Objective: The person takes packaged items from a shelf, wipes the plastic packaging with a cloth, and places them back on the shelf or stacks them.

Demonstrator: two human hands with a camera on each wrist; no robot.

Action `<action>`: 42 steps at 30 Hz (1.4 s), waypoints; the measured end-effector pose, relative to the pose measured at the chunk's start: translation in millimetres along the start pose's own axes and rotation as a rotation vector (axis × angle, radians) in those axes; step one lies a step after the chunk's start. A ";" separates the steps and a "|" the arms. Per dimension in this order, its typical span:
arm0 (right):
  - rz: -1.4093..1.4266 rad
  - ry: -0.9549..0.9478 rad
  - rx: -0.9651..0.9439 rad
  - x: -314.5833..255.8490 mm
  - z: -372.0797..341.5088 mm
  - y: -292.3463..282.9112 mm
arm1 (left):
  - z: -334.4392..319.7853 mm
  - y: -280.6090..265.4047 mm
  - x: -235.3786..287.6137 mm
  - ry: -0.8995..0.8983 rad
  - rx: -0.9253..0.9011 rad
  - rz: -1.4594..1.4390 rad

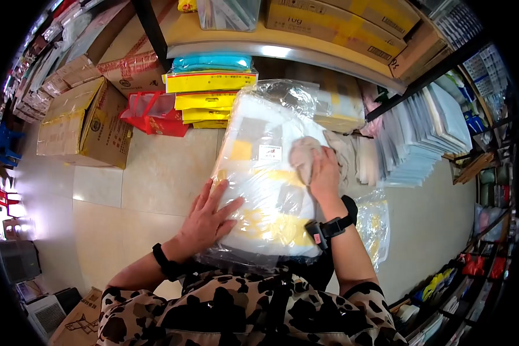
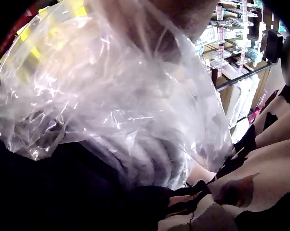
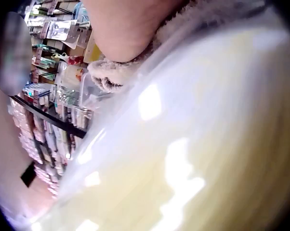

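A large package (image 1: 259,130) of folded white, grey and yellow textile in clear plastic lies across the person's lap, a small white label near its upper middle. My left hand (image 1: 205,222) rests with fingers spread on the package's left edge. On its right side, my right hand (image 1: 327,176) grips a bunched beige cloth (image 1: 301,154) against the plastic. That cloth's fluffy edge (image 3: 109,74) shows beside the hand in the right wrist view. Crinkled clear plastic (image 2: 111,101) fills much of the left wrist view, where the left fingers are hidden.
Ahead stands a shelf (image 1: 305,43) with cartons. Yellow and blue packs (image 1: 210,83) and a red bag (image 1: 155,112) sit under its left part. A cardboard box (image 1: 86,124) is on the floor at left. Stacked plastic-wrapped sheets (image 1: 418,138) stand at right, near a clear bag (image 1: 373,225).
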State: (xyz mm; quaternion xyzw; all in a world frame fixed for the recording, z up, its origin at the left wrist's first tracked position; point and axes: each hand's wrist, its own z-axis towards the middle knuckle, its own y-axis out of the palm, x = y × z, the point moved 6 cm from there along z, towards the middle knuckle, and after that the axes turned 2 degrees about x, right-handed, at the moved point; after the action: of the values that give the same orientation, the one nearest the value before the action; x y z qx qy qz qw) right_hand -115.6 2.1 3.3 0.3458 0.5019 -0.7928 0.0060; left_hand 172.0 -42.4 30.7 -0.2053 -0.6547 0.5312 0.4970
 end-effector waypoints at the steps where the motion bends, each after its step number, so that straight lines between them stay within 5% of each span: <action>1: -0.006 0.078 -0.014 15.7 5.0 -4.7 | -0.9 -1.0 1.3 0.014 0.011 0.014; 4: 0.634 0.405 -0.053 38.9 31.4 -21.9 | 0.6 -8.5 10.1 0.048 -0.010 0.130; 7: 1.044 0.412 -0.219 -30.3 52.2 -63.7 | 5.3 0.7 14.6 0.108 -0.070 0.133; 8: 0.706 0.042 -0.368 -64.5 49.5 -62.6 | 6.1 3.9 16.7 0.140 -0.097 0.112; 10: 0.641 -0.079 -0.322 -133.3 29.3 -46.2 | 12.4 0.8 27.9 0.110 -0.143 0.069; 11: 0.247 -0.558 -0.372 -157.9 15.5 -25.6 | 14.9 0.5 32.1 0.098 -0.161 0.048; 13: -0.069 -0.777 -0.391 -144.3 -30.7 32.8 | 11.1 9.9 30.0 0.094 -0.221 0.070; 16: -0.240 -0.777 -0.358 -133.4 -0.4 53.8 | 15.1 11.8 26.7 0.064 -0.254 0.028; 18: -0.371 -0.662 -0.226 -104.7 45.4 58.4 | 17.3 6.6 29.7 0.129 -0.150 0.122; 21: -0.145 -0.029 -0.469 -22.1 102.0 56.9 | 13.7 8.3 27.4 0.127 -0.139 0.085; 23: 0.111 0.185 -0.636 26.3 104.0 59.8 | 13.9 9.2 23.5 0.128 -0.119 0.071; 32: 0.154 0.581 -0.450 159.8 9.5 73.7 | 7.3 10.4 18.1 0.178 -0.066 0.061; 33: 0.426 0.741 -0.399 192.3 -15.4 91.7 | 5.6 11.4 17.2 0.177 -0.058 0.063; 36: 0.779 1.006 -0.375 171.0 -73.9 87.3 | 0.8 8.3 17.5 0.161 -0.058 0.072; 38: 1.168 1.092 -0.605 148.2 -113.0 92.0 | -4.0 5.3 15.5 0.141 -0.054 0.070; 42: 1.475 1.230 -0.778 107.7 -176.5 74.2 | -12.8 5.0 4.7 0.103 -0.027 0.063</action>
State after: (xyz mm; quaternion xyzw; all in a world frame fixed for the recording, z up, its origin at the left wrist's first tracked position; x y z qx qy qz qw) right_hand -75.4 142.8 -160.4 0.8866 0.3029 -0.0617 0.3441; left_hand 179.8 -30.7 27.5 -0.2597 -0.6285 0.5265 0.5102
